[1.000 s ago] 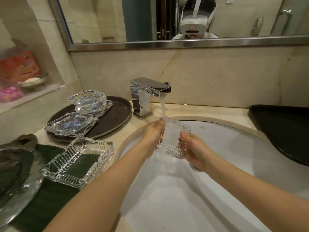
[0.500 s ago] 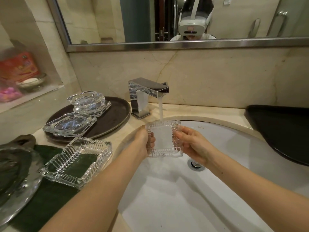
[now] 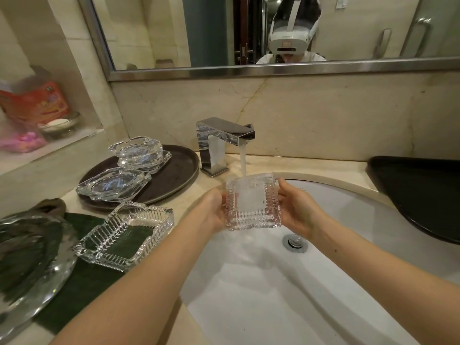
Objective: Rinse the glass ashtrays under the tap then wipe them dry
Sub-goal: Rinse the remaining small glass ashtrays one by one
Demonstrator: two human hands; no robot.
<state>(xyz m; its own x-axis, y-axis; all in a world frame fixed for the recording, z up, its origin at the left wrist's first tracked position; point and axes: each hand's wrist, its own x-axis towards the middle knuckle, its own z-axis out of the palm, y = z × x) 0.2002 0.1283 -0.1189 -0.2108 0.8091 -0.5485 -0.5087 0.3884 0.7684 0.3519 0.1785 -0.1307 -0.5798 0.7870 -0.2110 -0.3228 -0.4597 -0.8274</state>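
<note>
I see a wide oval white sink, smooth and glossy, set in a pale stone counter. Left of it lies a round dark tray, matte, carrying two clear hexagonal ashtrays, one of them stacked on another piece. Nearer me, a ribbed square glass ashtray sits on a dark green cloth, opening upward. A boxy chrome tap runs a white stream down.

Under that stream, above the basin, is the ridged square ashtray; it is tilted up on edge with its hollow facing me, and being square it shows no clear long axis. My left hand grasps its left side, my right hand grasps its right side, fingers curled round the edges.
</note>
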